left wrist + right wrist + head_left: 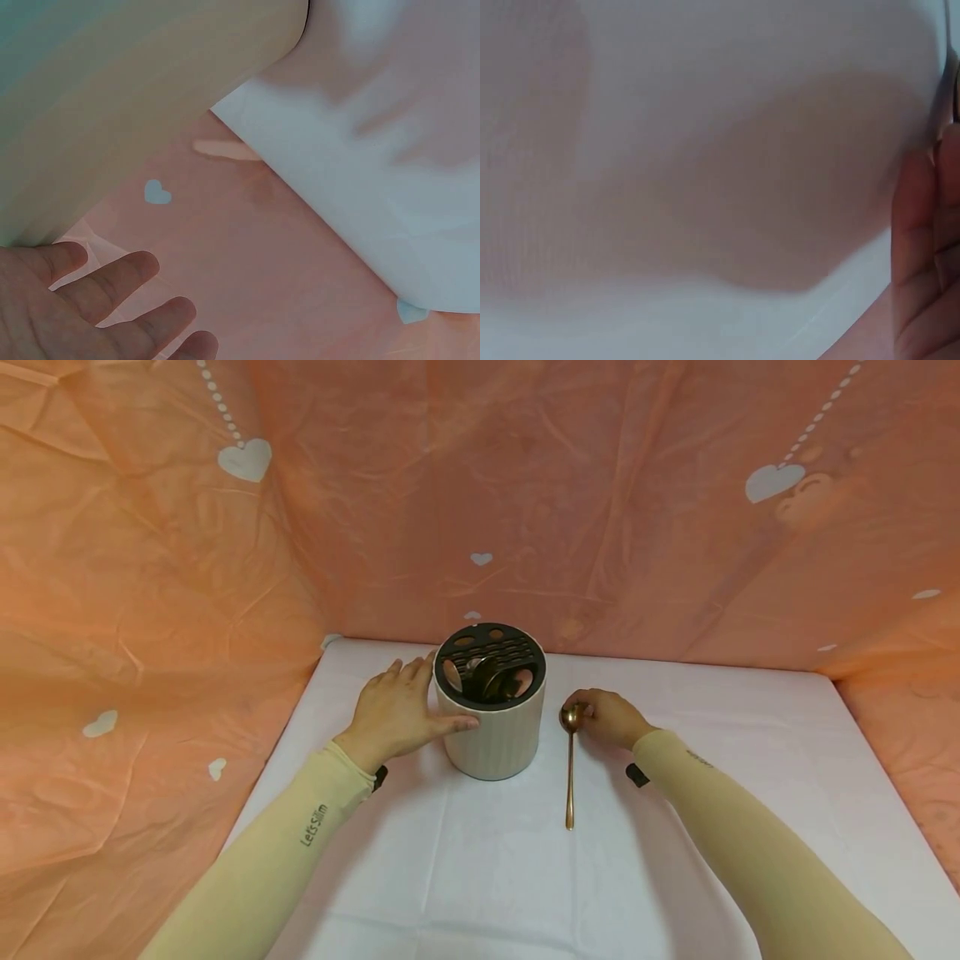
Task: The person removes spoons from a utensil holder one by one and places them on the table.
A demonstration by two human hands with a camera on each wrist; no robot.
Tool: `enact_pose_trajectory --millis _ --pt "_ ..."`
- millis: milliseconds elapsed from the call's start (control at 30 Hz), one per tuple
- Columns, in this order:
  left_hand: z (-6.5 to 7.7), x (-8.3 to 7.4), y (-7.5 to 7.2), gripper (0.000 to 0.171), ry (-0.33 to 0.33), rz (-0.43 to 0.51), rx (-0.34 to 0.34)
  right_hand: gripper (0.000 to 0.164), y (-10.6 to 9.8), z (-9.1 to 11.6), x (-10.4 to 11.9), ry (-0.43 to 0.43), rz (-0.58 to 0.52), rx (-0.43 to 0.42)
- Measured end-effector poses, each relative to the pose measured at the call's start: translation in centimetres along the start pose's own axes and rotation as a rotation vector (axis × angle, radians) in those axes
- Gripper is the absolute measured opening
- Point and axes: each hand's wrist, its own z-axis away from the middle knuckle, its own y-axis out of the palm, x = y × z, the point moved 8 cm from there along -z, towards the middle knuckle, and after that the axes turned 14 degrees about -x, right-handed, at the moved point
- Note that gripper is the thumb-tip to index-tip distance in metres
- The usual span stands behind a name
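Head view is showing a pale ribbed canister standing upright on the white-covered table, near its far edge and closer to the far left corner than to the far right one. A black slotted lid is covering its top, and shiny gold pieces are showing at the openings; you cannot tell their full shape. Your left hand is spreading wide around the canister's left side, its thumb lying across the front wall. Just right of the canister and apart from it, a gold spoon is pointing its handle toward the near edge and its bowl toward the far edge. Your right hand is pinching that bowl from the right. Cream sleeves are covering both your forearms, and orange-pink cloth with pale hearts is hanging beyond the far edge.

Left wrist view is showing the canister's wall filling the upper left, with your straight, parted fingers beside it. The table's edge is slanting down to a corner at lower right.

Right wrist view is showing your fingers cut off at the right border, so you cannot tell the grip there; a broad shadow is falling across the table.
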Motion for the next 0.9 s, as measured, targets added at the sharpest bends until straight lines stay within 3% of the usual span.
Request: enact_pose_trajectory --millis 300,533,733,900 --pt "0.1 -0.2 -0.1 0.134 0.006 0.007 -0.008 0.023 -0.1 0.2 0.4 -0.050 0.089 -0.030" --pt "0.0 -0.3 -0.1 0.133 0.006 0.005 -0.007 0.023 -0.8 0.5 0.6 -0.051 0.096 -0.037" --pt "0.1 -0.3 0.0 0.136 0.004 0.005 -0.005 0.029 -3.2 0.8 1.1 -0.078 0.117 -0.080" --pt "0.1 -0.1 0.0 0.137 -0.001 0.012 -0.001 0.030 -6.9 0.9 3.3 -0.150 0.102 -0.135"
